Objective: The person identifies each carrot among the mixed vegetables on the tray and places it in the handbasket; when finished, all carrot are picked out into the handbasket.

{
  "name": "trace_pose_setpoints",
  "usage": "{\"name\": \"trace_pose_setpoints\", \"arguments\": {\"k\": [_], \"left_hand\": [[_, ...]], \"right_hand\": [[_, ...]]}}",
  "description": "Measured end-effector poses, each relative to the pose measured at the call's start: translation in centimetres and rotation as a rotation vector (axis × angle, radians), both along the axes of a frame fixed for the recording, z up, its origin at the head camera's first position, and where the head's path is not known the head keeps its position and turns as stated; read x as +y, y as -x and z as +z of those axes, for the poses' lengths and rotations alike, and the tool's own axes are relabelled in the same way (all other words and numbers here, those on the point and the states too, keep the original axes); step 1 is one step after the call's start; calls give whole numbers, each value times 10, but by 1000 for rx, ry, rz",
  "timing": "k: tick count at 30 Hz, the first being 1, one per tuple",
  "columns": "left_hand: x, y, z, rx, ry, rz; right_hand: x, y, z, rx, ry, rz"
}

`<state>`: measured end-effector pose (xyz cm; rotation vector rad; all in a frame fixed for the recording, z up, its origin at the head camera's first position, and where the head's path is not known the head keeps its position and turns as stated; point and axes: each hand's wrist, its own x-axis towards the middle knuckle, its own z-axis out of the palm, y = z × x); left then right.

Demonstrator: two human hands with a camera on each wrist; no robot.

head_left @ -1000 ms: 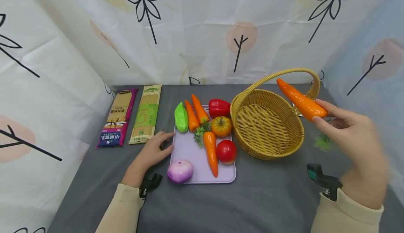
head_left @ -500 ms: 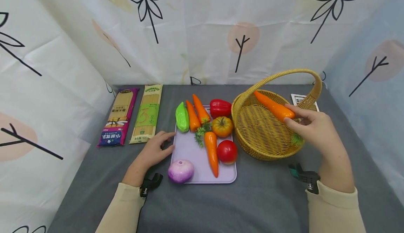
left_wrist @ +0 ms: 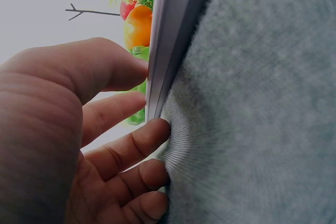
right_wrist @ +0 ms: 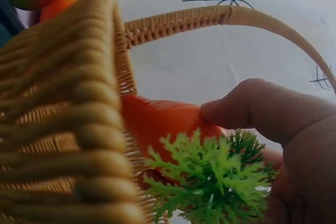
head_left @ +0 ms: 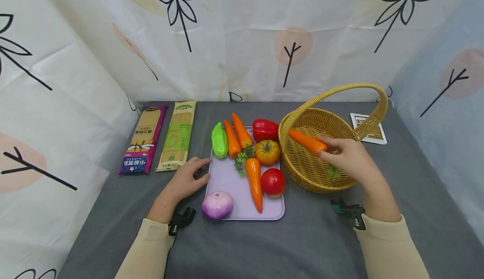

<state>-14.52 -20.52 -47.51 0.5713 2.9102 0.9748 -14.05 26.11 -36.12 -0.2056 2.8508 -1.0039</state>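
Note:
My right hand [head_left: 349, 159] pinches an orange carrot [head_left: 308, 141] by its thick end, inside the opening of the yellow wicker basket [head_left: 302, 178]. Green leafy tops [right_wrist: 210, 177] hang below the fingers in the right wrist view. On the left, my other hand [head_left: 187, 180] touches the edge of a lilac tray [head_left: 234, 186] with its fingertips, thumb and fingers apart. The tray bears a purple onion [head_left: 217, 205], a tomato [head_left: 273, 182], a small pumpkin [head_left: 267, 152], a green pepper-like vegetable [head_left: 219, 140], a red pepper [head_left: 265, 130] and several more carrots [head_left: 254, 182].
Two noodle packs, one purple [head_left: 143, 140] and one green [head_left: 177, 136], lie left of the tray. The basket's tall handle [head_left: 340, 88] arches over its opening. Behind the basket lies a white-edged packet [head_left: 374, 136]. A printed cloth [head_left: 242, 39] hangs around the grey table.
My right hand has carried the carrot leftward and down, from beside the basket's handle into the basket's opening. The left hand has stayed at the tray's edge.

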Motion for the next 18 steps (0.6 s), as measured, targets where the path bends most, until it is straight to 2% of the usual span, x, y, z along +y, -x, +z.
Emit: {"name": "trace_pose_setpoints", "arguments": {"k": [5,18], "left_hand": [[1,0,1,11,-1,2],[0,-1,0,-5,8,10]], "right_hand": [[-7,4,-7,2,-37,18],[-18,11,-26,-79,-55,56]]}}
